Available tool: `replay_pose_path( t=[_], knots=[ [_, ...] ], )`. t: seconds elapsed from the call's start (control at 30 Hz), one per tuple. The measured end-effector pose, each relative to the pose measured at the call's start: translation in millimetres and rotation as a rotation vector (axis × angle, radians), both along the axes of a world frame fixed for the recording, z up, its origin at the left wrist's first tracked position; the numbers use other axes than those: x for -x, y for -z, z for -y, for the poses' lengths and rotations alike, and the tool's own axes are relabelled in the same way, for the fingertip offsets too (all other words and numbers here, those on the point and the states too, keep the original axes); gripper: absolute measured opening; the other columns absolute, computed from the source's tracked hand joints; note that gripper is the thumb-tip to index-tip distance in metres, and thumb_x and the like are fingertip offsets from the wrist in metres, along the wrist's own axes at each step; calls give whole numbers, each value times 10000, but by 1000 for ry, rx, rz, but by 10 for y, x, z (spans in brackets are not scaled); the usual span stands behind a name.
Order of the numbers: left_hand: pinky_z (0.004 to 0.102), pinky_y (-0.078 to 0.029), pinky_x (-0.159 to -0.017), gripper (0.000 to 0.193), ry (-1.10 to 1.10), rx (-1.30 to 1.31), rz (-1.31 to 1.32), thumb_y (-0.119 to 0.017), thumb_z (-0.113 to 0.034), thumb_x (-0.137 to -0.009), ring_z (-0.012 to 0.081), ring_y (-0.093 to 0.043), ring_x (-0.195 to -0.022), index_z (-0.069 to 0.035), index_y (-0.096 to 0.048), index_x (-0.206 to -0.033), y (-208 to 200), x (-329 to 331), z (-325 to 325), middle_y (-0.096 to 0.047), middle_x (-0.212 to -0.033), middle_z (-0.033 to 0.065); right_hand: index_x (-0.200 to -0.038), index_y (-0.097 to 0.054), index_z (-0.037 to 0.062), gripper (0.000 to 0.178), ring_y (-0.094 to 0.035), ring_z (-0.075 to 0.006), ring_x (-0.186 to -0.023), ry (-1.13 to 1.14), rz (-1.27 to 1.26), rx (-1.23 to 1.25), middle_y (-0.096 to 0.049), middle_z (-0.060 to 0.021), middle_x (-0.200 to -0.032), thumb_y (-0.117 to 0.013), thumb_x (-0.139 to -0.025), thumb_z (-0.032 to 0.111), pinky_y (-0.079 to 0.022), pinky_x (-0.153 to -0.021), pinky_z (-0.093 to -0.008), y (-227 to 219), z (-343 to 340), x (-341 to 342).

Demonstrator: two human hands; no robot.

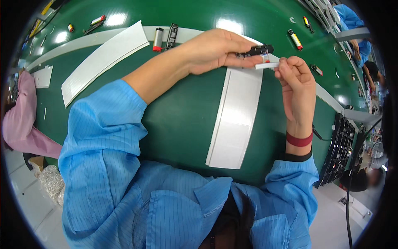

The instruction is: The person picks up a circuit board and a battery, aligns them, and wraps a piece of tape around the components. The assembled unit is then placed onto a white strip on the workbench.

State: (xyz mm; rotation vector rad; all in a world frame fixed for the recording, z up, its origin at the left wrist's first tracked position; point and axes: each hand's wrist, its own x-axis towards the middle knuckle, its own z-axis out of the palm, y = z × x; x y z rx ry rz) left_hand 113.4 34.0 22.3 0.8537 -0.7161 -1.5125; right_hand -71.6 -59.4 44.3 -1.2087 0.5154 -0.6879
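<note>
My left hand (213, 50) reaches across the bench, its fingers closed on a small black circuit-board-like part (259, 50) with a reddish bit below its end. Just under that part, my right hand (297, 81) pinches a short white strip (266, 65) between thumb and fingertips. The strip's left end lies close to the left fingertips; whether it touches the part I cannot tell. Below both hands, a long white sheet (236, 120) lies on the dark green mat (178, 112).
Another long white sheet (105, 60) lies at left. Behind it stand a silver-and-red cylinder (158, 39) and a black part (172, 36). More cylinders (295, 39) lie on the green surface beyond. A black slotted tray (338, 149) is at right. A person in a pink sleeve (27, 112) sits at left.
</note>
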Motion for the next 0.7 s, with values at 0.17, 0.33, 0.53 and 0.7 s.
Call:
replay_pose_path(
  t=[0.17, 0.33, 0.53, 0.7],
  knots=[
    [286, -444, -931, 333, 97, -17, -36, -420, -131, -916, 257, -553, -1033, 119, -455, -1134, 81, 127, 39, -533, -1103, 226, -886, -517, -4, 133, -595, -149, -739, 96, -38, 45, -608, -106, -827, -599, -784, -25, -484, -719, -247, 169, 37, 31],
    [281, -444, -928, 344, 120, -1, -44, -413, -149, -921, 249, -555, -1032, 114, -456, -1138, 105, 106, 40, -538, -1093, 235, -869, -510, -8, 125, -607, -159, -739, 136, -51, 138, -612, -121, -836, -598, -782, -26, -494, -712, -253, 215, 38, -4],
    [276, -447, -921, 357, 122, 4, -12, -412, -166, -923, 249, -557, -1031, 110, -454, -1146, 97, 72, 27, -532, -1101, 244, -863, -507, -12, 133, -620, -173, -751, 103, -65, 121, -616, -134, -842, -602, -772, -36, -500, -720, -259, 240, 62, -9],
    [287, -443, -926, 346, 113, -4, -14, -423, -157, -919, 257, -555, -1034, 104, -461, -1142, 87, 84, 15, -540, -1093, 236, -856, -504, -12, 132, -617, -171, -746, 101, -95, 131, -616, -133, -837, -602, -771, -39, -500, -718, -257, 234, 55, -8]
  ],
)
